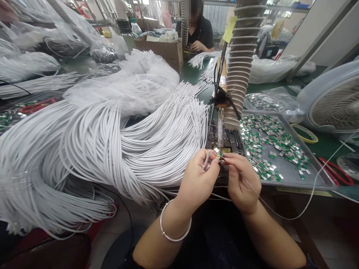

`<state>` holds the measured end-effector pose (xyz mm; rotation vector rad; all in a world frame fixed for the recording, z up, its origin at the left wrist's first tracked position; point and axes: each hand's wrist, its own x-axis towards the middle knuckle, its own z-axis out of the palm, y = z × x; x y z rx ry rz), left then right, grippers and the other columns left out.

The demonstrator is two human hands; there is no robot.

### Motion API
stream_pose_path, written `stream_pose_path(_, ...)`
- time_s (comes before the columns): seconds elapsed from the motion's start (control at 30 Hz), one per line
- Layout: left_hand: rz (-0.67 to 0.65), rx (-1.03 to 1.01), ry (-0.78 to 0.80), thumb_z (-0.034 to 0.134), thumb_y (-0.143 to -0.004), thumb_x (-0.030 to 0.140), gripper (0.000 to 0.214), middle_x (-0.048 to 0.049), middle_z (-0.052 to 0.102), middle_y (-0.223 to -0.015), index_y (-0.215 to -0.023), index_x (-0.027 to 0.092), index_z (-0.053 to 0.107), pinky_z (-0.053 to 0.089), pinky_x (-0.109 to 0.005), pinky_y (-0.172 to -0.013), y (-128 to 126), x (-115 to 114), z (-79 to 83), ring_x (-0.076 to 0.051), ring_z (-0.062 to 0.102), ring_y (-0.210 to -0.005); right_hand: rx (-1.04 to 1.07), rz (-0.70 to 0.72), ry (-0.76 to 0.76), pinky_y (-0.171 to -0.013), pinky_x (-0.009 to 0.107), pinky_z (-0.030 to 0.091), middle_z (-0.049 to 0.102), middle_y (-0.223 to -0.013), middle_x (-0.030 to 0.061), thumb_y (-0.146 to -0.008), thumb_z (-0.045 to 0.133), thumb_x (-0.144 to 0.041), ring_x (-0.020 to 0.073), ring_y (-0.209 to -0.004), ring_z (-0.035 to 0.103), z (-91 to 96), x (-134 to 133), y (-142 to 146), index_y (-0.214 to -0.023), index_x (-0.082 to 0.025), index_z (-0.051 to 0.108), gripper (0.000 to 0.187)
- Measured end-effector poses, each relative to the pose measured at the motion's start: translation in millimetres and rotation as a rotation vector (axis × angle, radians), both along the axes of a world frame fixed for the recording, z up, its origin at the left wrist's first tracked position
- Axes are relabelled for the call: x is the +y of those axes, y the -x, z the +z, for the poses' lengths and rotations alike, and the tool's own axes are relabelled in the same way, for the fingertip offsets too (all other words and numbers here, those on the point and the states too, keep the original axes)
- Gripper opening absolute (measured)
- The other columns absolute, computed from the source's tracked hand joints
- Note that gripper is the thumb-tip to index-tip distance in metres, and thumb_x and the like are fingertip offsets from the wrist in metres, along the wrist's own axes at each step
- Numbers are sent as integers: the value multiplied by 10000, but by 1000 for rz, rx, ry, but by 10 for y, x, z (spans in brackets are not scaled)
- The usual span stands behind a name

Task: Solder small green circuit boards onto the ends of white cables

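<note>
On the green desk [192, 74], white cables [157, 144] are heaped at nine o'clock; a grey tray [290, 173] is set at three.

A fan [333, 102] at right — 1 yellow ring [307, 141] near it; a cardboard box [168, 52] farther back.

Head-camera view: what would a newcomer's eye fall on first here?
A great sweep of white cables across the left and middle draws the eye first. To the right, a grey tray holds scattered green-and-silver pieces. Between them, below an upright soldering iron, the left hand pinches a small green part and the right hand holds a thin wire.
</note>
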<state>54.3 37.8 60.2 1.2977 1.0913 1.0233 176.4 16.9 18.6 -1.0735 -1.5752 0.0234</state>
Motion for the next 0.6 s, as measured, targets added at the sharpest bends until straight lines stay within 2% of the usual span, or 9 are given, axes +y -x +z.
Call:
stream_pose_path(0.3,-4,-35,-16,500,-826,219,113,19,523,-741,-720,191,477,375,-221,-591,17,-22,-32,-99,482,-649,7,12,4,-776,364,552,669,-957,73,-835,472,-67,187,-918,646,10,-18,2,-973,-204,604,235)
stream_pose_path(0.47,-9,-29,-12,502,-832,215,123,8,540,-784,-715,190,475,397,-236,-661,32,-40,-92,-117,517,-742,27,49,22,-737,338,561,663,-960,77,-824,468,-44,181,-907,645,-12,-44,6,-978,-194,601,253)
stream_pose_path(0.6,-67,-17,-19,484,-852,224,129,-8,549,-824,-728,191,472,415,-258,-732,68,-74,-135,-136,530,-814,-1,49,27,-730,340,561,662,-939,79,-827,462,-52,181,-888,646,-20,-90,-8,-983,-187,596,245)
